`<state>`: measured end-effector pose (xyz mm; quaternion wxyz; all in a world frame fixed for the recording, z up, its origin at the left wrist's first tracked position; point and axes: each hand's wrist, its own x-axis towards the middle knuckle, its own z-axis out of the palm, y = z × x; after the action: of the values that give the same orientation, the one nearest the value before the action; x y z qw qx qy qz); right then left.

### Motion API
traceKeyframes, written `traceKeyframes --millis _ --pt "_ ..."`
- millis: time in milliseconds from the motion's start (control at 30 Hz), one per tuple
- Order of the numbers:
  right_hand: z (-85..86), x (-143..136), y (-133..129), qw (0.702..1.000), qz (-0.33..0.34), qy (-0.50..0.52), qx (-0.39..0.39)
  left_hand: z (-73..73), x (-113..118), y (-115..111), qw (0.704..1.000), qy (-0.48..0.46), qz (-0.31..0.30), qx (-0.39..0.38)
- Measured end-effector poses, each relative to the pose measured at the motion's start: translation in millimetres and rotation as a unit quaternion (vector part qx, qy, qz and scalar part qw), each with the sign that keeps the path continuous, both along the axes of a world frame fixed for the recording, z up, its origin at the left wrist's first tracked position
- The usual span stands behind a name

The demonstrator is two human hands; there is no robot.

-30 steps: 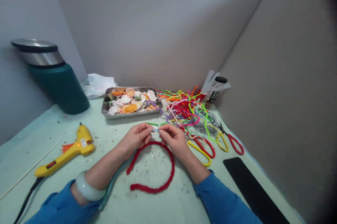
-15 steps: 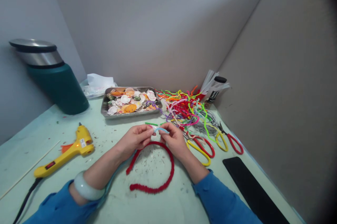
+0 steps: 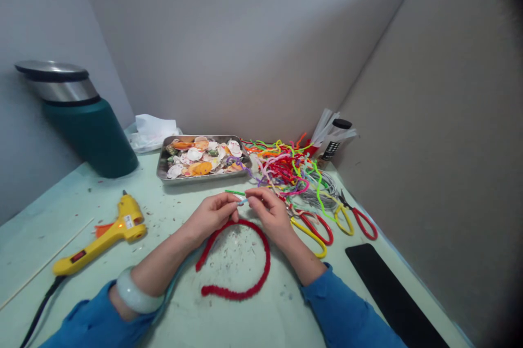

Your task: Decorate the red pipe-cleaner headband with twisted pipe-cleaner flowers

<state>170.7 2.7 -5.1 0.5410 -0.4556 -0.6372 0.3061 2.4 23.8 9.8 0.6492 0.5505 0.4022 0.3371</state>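
Note:
A short light blue pipe cleaner point(image 3: 243, 202) is pinched between my two hands; only a small length of it shows. My left hand point(image 3: 214, 216) grips its left end, beside something whitish that is mostly hidden by the fingers. The fingertips of my right hand point(image 3: 268, 213) close on the other end. Below both hands, a headband wrapped in red fuzzy pipe cleaner point(image 3: 267, 263) lies on the table, its two ends pointing left. Just behind the fingertips lies a short green piece point(image 3: 234, 192).
A metal tray point(image 3: 204, 178) of shells stands behind my hands. Right of it are tangled pipe cleaners point(image 3: 286, 168) and several scissors point(image 3: 321, 231). A yellow glue gun point(image 3: 102, 239), a wooden stick point(image 3: 49, 263) and a green bottle point(image 3: 90, 135) are left; a black strip point(image 3: 388, 288) lies right.
The fingers of my right hand have shifted slightly left and over the light blue pipe cleaner, so less of it shows. My left hand has hardly moved.

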Motion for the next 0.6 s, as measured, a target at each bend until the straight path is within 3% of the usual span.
traceKeyframes --millis 100,400,600 --pt "0.4 -2.3 -2.7 0.998 0.002 -0.059 0.026 -0.5 -1.6 -0.5 1.0 0.0 0.002 0.009" --pt "2.3 -1.9 -4.0 0.993 0.0 -0.098 0.062 -1.3 -0.4 1.8 0.999 0.01 0.023 0.038" --pt "-2.3 -2.0 -3.7 0.991 0.003 -0.118 0.063 0.2 -5.2 1.1 0.999 -0.015 -0.02 -0.021"
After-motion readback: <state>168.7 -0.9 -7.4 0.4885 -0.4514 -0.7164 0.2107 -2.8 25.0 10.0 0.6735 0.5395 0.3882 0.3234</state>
